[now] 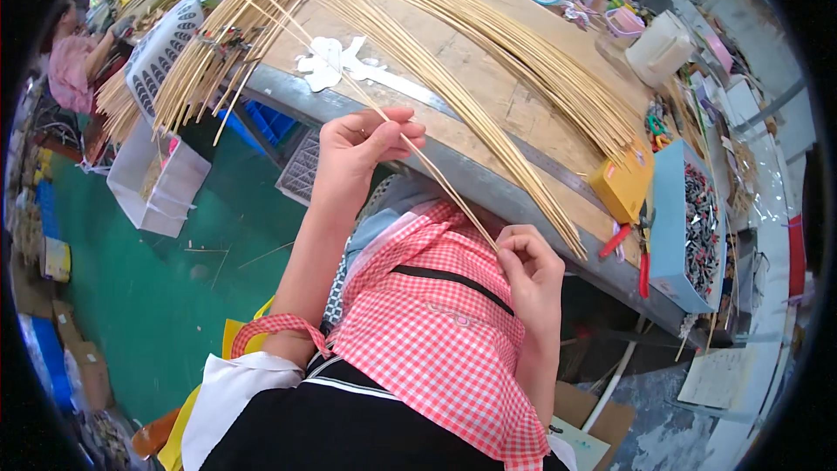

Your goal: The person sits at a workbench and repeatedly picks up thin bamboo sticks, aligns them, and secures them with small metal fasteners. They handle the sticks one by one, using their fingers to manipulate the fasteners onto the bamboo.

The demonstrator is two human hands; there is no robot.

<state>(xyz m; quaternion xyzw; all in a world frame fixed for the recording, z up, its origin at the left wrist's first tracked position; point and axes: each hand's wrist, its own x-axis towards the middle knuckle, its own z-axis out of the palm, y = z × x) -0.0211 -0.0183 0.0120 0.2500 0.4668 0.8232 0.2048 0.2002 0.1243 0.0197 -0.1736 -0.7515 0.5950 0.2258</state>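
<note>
Head view: left hand (362, 144) pinches a thin bamboo stick (410, 146) between thumb and fingers, just off the worktop (488, 105) edge; right hand (532, 266) pinches the stick's lower end above a red checked apron (436, 331). The stick slants across both, upper end over the worktop. Beyond, long bundles of bamboo strips (506, 52) fan across it; a yellow box (623, 183) and blue tray (671, 227) sit to the right.
</note>
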